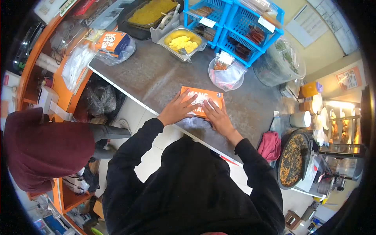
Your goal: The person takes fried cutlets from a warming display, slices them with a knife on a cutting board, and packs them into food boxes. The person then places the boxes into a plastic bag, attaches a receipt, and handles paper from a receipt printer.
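Note:
An orange food box with white lettering lies near the front edge of the dark table. My left hand rests on the box's left part, fingers spread. On its right part lies my right hand, also with the fingers stretched out over the lid. Both palms face down, and much of the lettering is hidden under them. The lid looks closed.
Behind the box stand a metal tray of yellow food, blue plastic baskets with packets, and a bowl of plastic bags. Stacked boxes sit at left, a black pan at right. Someone in a maroon top stands left.

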Tool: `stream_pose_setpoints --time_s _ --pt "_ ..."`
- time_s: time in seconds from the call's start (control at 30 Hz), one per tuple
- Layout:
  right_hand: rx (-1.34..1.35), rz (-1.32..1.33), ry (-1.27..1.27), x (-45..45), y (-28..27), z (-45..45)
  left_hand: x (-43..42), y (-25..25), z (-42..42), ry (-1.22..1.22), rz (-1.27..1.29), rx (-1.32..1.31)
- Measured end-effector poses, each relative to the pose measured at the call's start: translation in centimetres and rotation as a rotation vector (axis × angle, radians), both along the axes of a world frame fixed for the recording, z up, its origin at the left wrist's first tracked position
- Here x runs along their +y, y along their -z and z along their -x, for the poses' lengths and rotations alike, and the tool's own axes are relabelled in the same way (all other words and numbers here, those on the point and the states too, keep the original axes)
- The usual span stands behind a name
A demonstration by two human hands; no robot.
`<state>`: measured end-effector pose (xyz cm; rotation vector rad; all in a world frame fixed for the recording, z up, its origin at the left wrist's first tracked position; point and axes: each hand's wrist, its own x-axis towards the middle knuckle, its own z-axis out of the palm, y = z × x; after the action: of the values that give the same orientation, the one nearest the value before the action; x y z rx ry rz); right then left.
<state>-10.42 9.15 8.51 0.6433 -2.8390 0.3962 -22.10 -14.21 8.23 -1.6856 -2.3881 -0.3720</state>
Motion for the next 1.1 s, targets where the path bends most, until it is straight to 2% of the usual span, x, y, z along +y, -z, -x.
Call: stream_pose_setpoints --time_s 0.13,0.23,0.37,0.47,0.53,0.57,0.6,0.67,0.73,0.83,0.93,1.1 --pt "-0.139 0.331 0.065 0.7 -0.9 -1.0 -0.2 0.1 0.1 0.01 0.003 -0.018" --pt "-0.211 0.422 0.063 1.3 -1.2 -0.7 -0.1 -0.1 0.4 0.027 0.023 -0.095" --pt "-0.116 0.38 0.064 1.5 0.3 -1.3 -0.2 -0.5 0.2 0.038 0.002 -0.083" --pt "-0.023 0.326 0.042 2.1 1.9 -1.5 -0.6 0.0 0.1 0.018 -0.013 -0.178" --pt "0.011 0.282 0.06 2.5 2.5 -2.0 -0.8 0.0 -1.2 -0.099 -0.015 -0.185" --pt "0.078 0.321 0.185 2.6 2.2 -2.7 -0.7 -0.4 -1.5 -0.158 -0.01 -0.177" --pt "0.146 0.363 0.301 2.4 1.2 -3.5 -0.8 -0.3 -2.2 -0.226 -0.097 -0.28" --pt "0.164 0.721 0.42 2.4 3.1 -4.2 -0.9 0.9 -3.0 -0.382 -0.341 -0.502" --pt "0.05 0.702 0.525 1.6 3.8 -3.4 -0.4 3.2 -3.2 -0.515 -0.728 -0.843" --pt "-0.241 0.912 0.545 -1.6 4.9 -1.6 0.4 4.2 -3.0 -0.611 -0.508 -0.976" --pt "-0.241 1.099 0.524 -5.2 3.1 -1.6 -1.2 2.7 -3.5 -0.514 -0.935 -1.378" --pt "-0.22 1.126 0.475 -12.4 -2.6 3.0 -8.2 -1.9 -0.4 -0.782 -0.997 -1.07"
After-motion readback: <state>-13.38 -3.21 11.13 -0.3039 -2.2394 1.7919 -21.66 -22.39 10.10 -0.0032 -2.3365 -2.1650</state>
